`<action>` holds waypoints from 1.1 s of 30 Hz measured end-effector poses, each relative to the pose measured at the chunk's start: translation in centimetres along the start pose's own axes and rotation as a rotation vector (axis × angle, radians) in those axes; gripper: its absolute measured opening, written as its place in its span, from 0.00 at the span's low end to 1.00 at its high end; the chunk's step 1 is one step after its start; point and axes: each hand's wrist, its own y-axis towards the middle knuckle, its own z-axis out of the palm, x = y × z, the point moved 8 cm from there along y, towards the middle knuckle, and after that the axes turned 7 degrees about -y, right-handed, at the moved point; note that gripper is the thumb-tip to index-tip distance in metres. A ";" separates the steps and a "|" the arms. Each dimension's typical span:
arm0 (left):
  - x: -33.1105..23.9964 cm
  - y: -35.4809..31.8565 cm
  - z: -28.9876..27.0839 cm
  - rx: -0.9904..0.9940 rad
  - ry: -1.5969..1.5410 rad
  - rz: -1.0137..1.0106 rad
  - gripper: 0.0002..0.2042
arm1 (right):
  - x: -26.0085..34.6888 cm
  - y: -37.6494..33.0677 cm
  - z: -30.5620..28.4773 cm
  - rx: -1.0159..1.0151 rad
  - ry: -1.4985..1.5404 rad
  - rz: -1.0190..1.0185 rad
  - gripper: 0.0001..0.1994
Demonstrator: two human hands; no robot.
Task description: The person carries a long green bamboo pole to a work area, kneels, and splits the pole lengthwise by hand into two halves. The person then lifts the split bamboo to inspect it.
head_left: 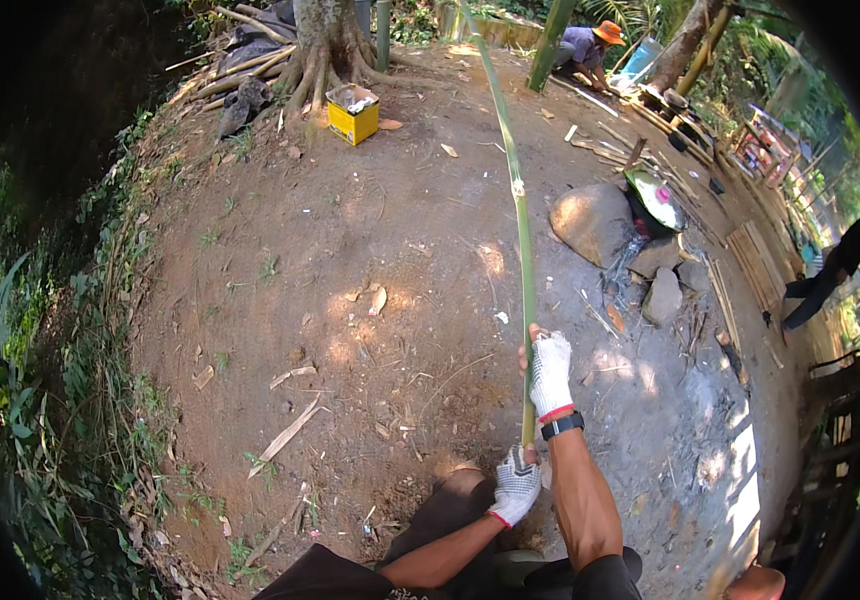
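A long green length of bamboo (524,240) runs from my hands away toward the far edge of the view, with a pale node partway along it. My right hand (551,372), in a white dotted glove with a dark watch at the wrist, is closed round it from the right side. Lower down, my left hand (517,490), gloved the same way, is closed at the bamboo's near end, close to my knees. Its fingers are partly hidden, and I cannot tell whether it holds anything besides the bamboo.
Right of the bamboo, a pot with a pale lid (656,200) stands by a boulder (592,222) and stones. A yellow box (353,115) sits by a tree trunk (330,45). Another person in an orange hat (609,33) crouches far off; a dark-clothed person (835,268) is at right.
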 end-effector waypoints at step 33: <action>10.1 6.4 10.9 -0.149 -0.426 -0.398 0.16 | -10.1 14.6 -0.1 0.095 -0.961 -0.145 0.18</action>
